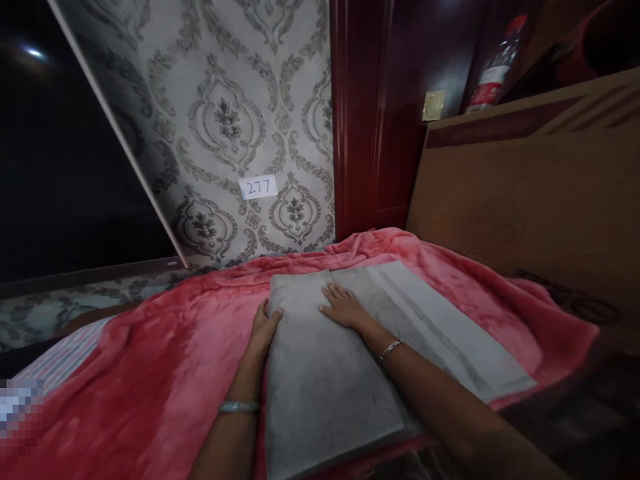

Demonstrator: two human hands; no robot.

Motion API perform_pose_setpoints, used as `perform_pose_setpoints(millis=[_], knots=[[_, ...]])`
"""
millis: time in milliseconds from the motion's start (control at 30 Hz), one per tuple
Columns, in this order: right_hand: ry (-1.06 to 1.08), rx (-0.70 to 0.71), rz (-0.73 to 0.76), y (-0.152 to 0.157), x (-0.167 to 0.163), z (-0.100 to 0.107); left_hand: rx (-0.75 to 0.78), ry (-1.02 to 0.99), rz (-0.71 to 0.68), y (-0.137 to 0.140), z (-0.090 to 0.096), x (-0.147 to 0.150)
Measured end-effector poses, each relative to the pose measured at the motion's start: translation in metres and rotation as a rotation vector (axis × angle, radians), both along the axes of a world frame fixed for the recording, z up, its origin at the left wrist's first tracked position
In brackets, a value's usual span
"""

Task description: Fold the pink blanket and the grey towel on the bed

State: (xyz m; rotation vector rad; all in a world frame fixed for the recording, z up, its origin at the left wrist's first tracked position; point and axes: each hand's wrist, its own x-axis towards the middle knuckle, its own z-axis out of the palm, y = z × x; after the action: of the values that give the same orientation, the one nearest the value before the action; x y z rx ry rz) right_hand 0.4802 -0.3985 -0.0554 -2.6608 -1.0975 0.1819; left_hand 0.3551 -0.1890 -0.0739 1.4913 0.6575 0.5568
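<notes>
Grey cloth (325, 380)'s around six o'clock on the pink blanket (200, 360) — left hand (261, 328) at its ten-o'clock edge, thumb and fingers apart, right hand (345, 309) spread near eleven — dragging that palm could probably wrinkle it.

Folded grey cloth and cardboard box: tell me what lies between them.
In the head view, a stretch of pink blanket lies between the folded grey cloth and the cardboard box.
</notes>
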Motion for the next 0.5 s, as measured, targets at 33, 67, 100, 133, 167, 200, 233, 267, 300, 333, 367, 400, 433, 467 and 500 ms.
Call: perform_pose_setpoints(millis=[33,67,100,133,167,200,233,267,300,333,367,400,433,467,500], knots=[[0.0,-0.002,0.002,-0.005,-0.002,0.001,-0.002,-0.013,-0.004,0.001,0.0,-0.001],[0.0,-0.003,0.001,-0.011,-0.004,0.001,-0.006,-0.025,0.003,0.002,0.001,-0.002],[0.002,-0.004,0.0,-0.016,-0.006,0.002,-0.01,-0.039,0.011,0.002,0.002,-0.004],[0.005,-0.006,-0.002,-0.021,-0.009,0.003,-0.013,-0.054,0.017,0.002,0.003,-0.006],[0.009,-0.01,-0.004,-0.026,-0.013,0.004,-0.018,-0.068,0.017,0.002,0.005,-0.008],[0.016,-0.017,-0.007,-0.031,-0.017,0.006,-0.023,-0.081,0.009,0.002,0.007,-0.01],[0.02,-0.021,-0.01,-0.035,-0.023,0.007,-0.03,-0.089,-0.007,0.001,0.009,-0.011],[0.017,-0.016,-0.01,-0.038,-0.029,0.007,-0.038,-0.089,-0.027,0.001,0.011,-0.013],[0.004,0.002,0.001,-0.041,-0.036,0.008,-0.044,-0.08,-0.043,0.0,0.012,-0.014],[-0.013,0.023,0.022,-0.043,-0.043,0.008,-0.048,-0.068,-0.056,-0.001,0.013,-0.015],[-0.03,0.043,0.047,-0.045,-0.051,0.007,-0.046,-0.055,-0.064,-0.003,0.013,-0.015],[-0.043,0.057,0.073,-0.046,-0.058,0.005,-0.036,-0.044,-0.062,-0.004,0.013,-0.015],[-0.049,0.061,0.094,-0.047,-0.064,0.003,-0.022,-0.036,-0.052,-0.006,0.013,-0.014],[-0.047,0.055,0.103,-0.047,-0.069,0.0,-0.002,-0.03,-0.033,-0.007,0.012,-0.013],[-0.042,0.045,0.1,-0.048,-0.072,-0.002,0.02,-0.024,-0.009,-0.009,0.011,-0.012]])
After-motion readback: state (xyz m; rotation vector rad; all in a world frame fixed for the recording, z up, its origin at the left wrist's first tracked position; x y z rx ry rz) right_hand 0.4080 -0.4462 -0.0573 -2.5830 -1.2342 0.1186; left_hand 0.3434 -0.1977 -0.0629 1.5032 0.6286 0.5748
